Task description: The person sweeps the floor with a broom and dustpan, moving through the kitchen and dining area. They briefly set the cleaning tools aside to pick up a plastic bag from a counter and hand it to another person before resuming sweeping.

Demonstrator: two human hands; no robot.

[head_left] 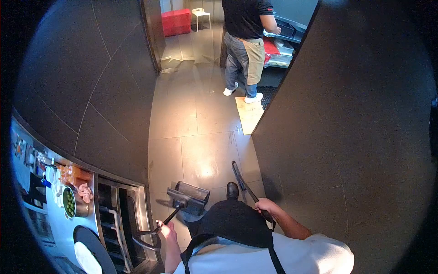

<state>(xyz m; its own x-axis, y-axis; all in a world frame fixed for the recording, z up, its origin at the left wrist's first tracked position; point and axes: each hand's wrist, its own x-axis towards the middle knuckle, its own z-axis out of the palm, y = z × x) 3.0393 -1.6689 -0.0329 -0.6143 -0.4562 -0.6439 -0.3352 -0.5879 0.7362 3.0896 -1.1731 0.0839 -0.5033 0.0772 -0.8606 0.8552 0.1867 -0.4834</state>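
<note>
My left hand [168, 229] is closed round the dark handle of a long-handled dustpan [189, 195]. The dustpan's boxy pan hangs low over the floor ahead of me, and its loop grip [147, 239] sticks out beyond my hand to the left. In my right hand [268, 207], fingers wrapped round the stick, is a dark broom [239, 174]. Its narrow head points forward and down, just right of my shoe [232, 190]. The head is seen nearly edge-on, so its bristles cannot be made out. Broom and dustpan are apart.
A steel counter [64, 230] on the left bears a pot of green fruit [69, 203], orange containers [73, 174] and a black round pan [96, 246]. Dark walls flank the tiled floor [200, 150]. Ahead, a person [246, 50] stands at shelves; a white stool [200, 17] is beyond.
</note>
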